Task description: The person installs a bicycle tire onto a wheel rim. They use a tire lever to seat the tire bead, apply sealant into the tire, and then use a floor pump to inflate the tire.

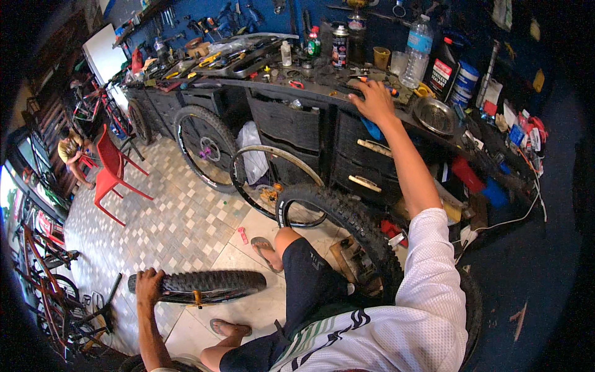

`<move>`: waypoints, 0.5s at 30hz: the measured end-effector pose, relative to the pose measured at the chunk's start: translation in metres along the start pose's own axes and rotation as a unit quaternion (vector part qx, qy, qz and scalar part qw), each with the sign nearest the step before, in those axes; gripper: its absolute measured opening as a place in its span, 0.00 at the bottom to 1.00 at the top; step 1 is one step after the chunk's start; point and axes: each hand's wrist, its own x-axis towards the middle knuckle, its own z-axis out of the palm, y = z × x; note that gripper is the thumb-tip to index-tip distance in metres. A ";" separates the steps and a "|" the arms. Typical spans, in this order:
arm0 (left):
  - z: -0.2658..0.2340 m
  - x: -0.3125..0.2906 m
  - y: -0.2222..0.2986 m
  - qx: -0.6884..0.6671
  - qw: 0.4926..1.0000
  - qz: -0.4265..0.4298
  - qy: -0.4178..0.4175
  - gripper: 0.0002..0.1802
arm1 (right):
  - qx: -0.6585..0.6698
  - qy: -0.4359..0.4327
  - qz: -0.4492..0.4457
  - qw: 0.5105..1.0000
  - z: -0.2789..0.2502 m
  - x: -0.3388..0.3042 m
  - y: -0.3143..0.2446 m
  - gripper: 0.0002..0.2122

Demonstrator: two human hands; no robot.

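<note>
My left hand (149, 286) is closed over the knobbly tyre of a bicycle wheel (214, 282), which stands on the tiled floor with a gold-coloured hub showing below the tyre. Stretched out over the cluttered workbench (288, 127) is my right hand (375, 102), fingers apart. Orange-ended tools (392, 92) lie right beside its fingers, partly covered by them; I cannot make out their kind. To the right of that hand sits a round metal bowl (434, 116). A clear plastic bottle (416, 53) and a black jug (444, 71) stand behind.
A tyred wheel (201, 149), a bare rim (238, 177) and a large knobbly tyre (347, 217) lean along the bench by my legs. A red chair (111, 167) stands on the left. Farther back sits another person (69, 149). Bicycles (43, 273) crowd the left edge.
</note>
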 end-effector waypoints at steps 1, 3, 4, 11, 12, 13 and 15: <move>0.013 -0.003 0.005 0.000 1.000 0.012 0.000 0.24 | 0.003 0.005 -0.001 1.000 0.000 0.001 0.003 0.22; 0.035 -0.010 -0.002 -0.037 0.999 -0.033 -0.009 0.17 | -0.022 -0.003 -0.008 1.000 -0.005 0.006 0.003 0.21; 0.038 -0.013 -0.006 -0.036 0.998 -0.052 -0.023 0.17 | -0.035 -0.008 -0.012 0.999 -0.006 0.008 0.002 0.21; 0.053 -0.039 -0.023 -0.052 0.984 -0.162 -0.048 0.32 | 0.008 0.078 -0.057 0.995 0.018 0.021 0.000 0.16; 0.047 -0.038 -0.016 -0.121 0.974 -0.189 -0.041 0.32 | 0.021 0.069 -0.060 0.996 0.018 0.017 -0.002 0.15; 0.043 -0.034 -0.006 -0.190 0.957 -0.216 -0.034 0.32 | 0.008 0.063 -0.064 0.996 0.017 0.012 0.000 0.15; 0.039 -0.037 -0.018 -0.228 0.952 -0.204 -0.024 0.29 | 0.002 0.057 -0.076 0.996 0.017 0.010 -0.006 0.14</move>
